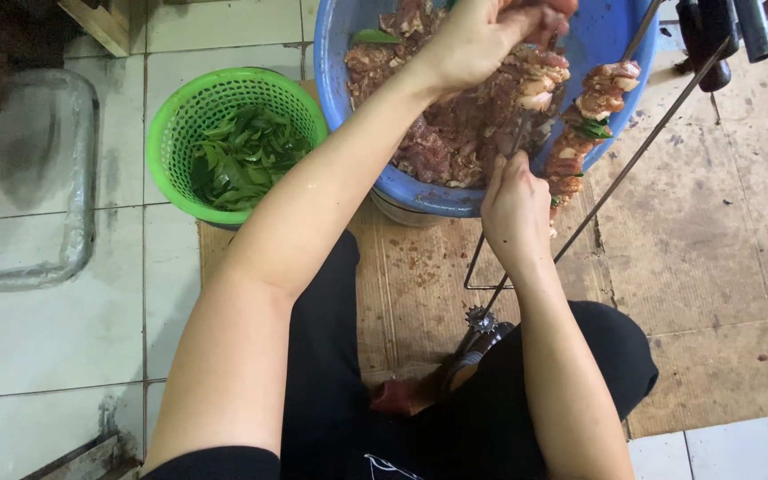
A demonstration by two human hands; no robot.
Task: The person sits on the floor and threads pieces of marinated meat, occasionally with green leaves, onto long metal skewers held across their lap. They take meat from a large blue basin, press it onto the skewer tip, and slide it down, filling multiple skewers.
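My left hand (477, 36) reaches over a big blue basin (348, 98) full of raw marinated meat (455, 133) and pinches a piece of that meat at the top of the view. My right hand (515, 209) is closed around a long metal skewer (500, 284) at the basin's near rim. The skewer's lower end, with a small toothed wheel and a dark handle (477, 342), rests by my lap. A second skewer loaded with meat chunks and green leaves (584, 124) leans on the basin's right rim.
A green plastic basket (184, 116) holding green leaves stands left of the basin. A clear plastic tub (37, 187) sits on the tiled floor at far left. Brown cardboard (713, 267) covers the floor on the right. Dark tool handles (722, 36) show at top right.
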